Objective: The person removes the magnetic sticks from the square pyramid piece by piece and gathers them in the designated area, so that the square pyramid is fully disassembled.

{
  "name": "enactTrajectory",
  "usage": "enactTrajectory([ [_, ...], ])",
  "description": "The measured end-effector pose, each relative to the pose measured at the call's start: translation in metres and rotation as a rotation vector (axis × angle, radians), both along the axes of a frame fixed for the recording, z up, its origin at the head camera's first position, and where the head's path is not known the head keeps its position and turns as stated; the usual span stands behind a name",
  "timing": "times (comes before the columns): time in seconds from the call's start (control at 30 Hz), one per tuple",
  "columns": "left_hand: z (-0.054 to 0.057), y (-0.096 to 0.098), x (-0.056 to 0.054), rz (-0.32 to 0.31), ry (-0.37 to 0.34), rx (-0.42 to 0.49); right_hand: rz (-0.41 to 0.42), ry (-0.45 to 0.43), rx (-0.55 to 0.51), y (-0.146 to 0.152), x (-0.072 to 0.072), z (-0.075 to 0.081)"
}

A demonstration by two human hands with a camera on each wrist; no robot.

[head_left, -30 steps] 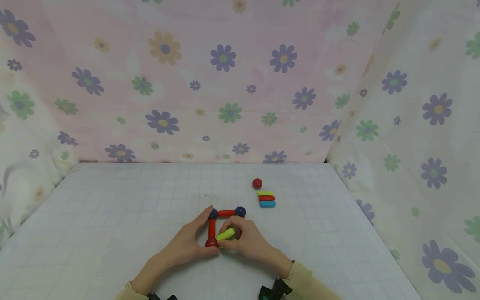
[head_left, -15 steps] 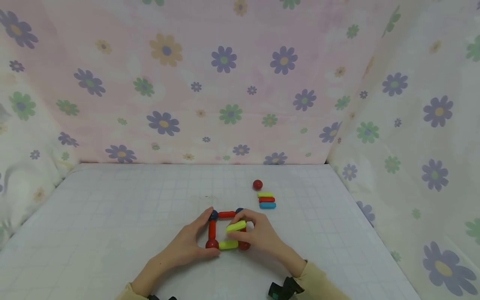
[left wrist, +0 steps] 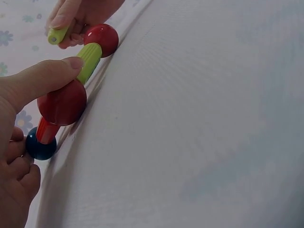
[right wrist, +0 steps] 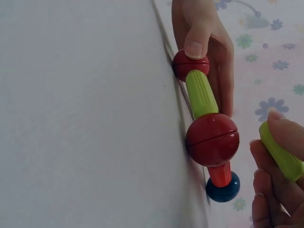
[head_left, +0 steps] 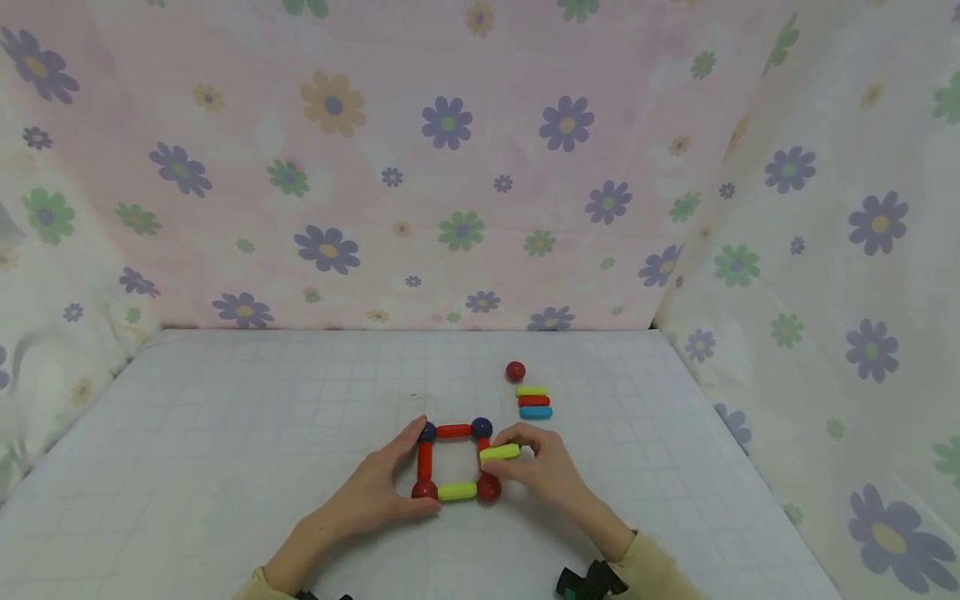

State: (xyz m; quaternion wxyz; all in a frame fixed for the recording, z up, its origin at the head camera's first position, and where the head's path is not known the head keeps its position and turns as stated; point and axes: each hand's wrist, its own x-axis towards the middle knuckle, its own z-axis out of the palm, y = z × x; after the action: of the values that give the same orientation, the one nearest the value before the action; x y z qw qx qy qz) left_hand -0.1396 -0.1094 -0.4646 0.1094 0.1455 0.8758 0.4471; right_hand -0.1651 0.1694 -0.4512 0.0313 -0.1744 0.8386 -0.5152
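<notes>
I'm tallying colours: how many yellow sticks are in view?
3: a held yellow stick in the right hand, a joined yellow stick between two red balls, a loose yellow stick beside a loose red stick.

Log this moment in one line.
left hand: holding ball-and-stick square | right hand: pinching yellow stick | three loose sticks, red ball: beyond square

In the square plastic-looking frame of balls and rods (head_left: 425, 460), the near right red ball (right wrist: 213, 139) is smooth and glossy, with a fine seam round its middle; the near left red ball (left wrist: 61, 102) shines likewise. The far right dark blue ball (right wrist: 223, 192) is glossy too. Ribs run along the near yellow-green rod (right wrist: 201, 92) and the right red rod (right wrist: 220, 176). The white table (head_left: 225, 417) looks cloth-covered and matt, the flowered fabric backdrop (head_left: 375, 208) matt, the beige cloth sleeve (head_left: 652, 575) at right dull.
</notes>
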Motion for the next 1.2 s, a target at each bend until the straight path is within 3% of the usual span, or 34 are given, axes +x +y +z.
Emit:
enactTrajectory([
  [0.33, -0.002, -0.001, -0.001, -0.003, -0.001, 0.004, -0.104, 0.081, 0.038, 0.016, -0.014, 0.001],
  [0.67, -0.002, -0.001, -0.001, -0.006, 0.005, -0.004, -0.231, -0.010, 0.074, 0.038, -0.030, -0.002],
  [1.2, 0.003, -0.005, 0.001, -0.027, 0.027, 0.018, -0.280, -0.029, 0.001, 0.061, -0.044, -0.009],
])
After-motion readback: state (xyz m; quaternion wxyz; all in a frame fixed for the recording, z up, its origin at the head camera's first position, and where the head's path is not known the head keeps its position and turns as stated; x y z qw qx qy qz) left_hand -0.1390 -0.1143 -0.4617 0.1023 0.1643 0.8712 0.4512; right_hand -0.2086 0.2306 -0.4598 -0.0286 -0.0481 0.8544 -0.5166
